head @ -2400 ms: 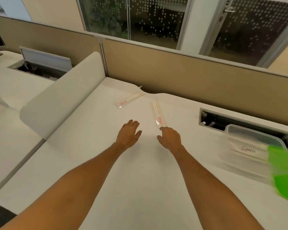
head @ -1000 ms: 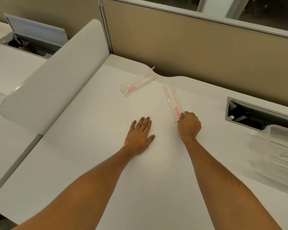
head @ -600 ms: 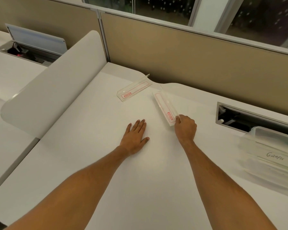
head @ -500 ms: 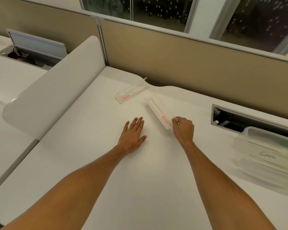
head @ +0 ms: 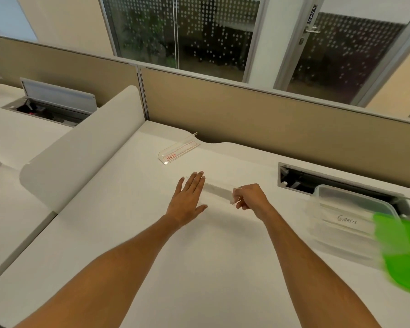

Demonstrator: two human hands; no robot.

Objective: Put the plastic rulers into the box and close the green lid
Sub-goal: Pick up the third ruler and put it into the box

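One ruler pinched, one waiting

Head view: my right hand (head: 249,196) pinches the blurred near ruler (head: 219,191) by its end; left hand (head: 187,197) lies open, empty. Far ruler (head: 179,151) rests on the tabletop (head: 199,268). That thin grip could slip before the box (head: 350,218) beside the green lid (head: 402,252).

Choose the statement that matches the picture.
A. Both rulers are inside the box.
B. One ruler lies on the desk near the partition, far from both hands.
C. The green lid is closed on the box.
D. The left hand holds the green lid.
B: a clear ruler lies on the desk by the partition, beyond the left hand and the right hand; the box stands open.
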